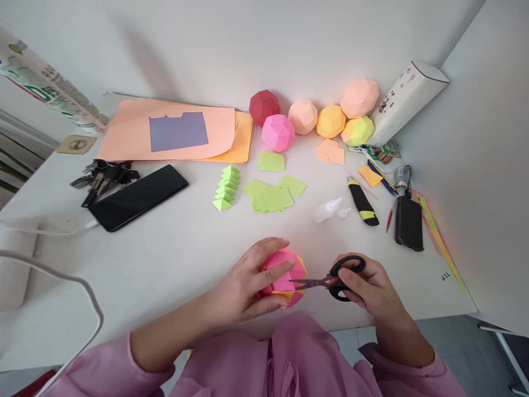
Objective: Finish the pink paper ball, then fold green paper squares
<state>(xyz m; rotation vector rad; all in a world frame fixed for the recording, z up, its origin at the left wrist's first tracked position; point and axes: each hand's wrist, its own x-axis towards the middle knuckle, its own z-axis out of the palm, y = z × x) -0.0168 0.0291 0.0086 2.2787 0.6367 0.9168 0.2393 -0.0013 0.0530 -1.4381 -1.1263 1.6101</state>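
My left hand [248,281] is wrapped round a pink and orange faceted paper ball [285,267] near the table's front edge. In my right hand [370,286] is a pair of black-handled scissors [318,282], with a thumb and fingers at the handle loops. The blades point left, a little apart, and their tips meet the front side of the ball. Whether they cut into the paper I cannot tell. Behind the ball lie loose green paper pieces [270,197] and a row of folded green paper pieces [226,190]. A small white glue bottle [328,209] lies on its side.
Several finished paper balls [330,121] sit along the wall. A phone [138,198], keys [105,176] and stacked coloured sheets [136,129] are at the left. A utility knife [362,203], a black case [409,223] and a white tube [407,102] stand or lie at the right.
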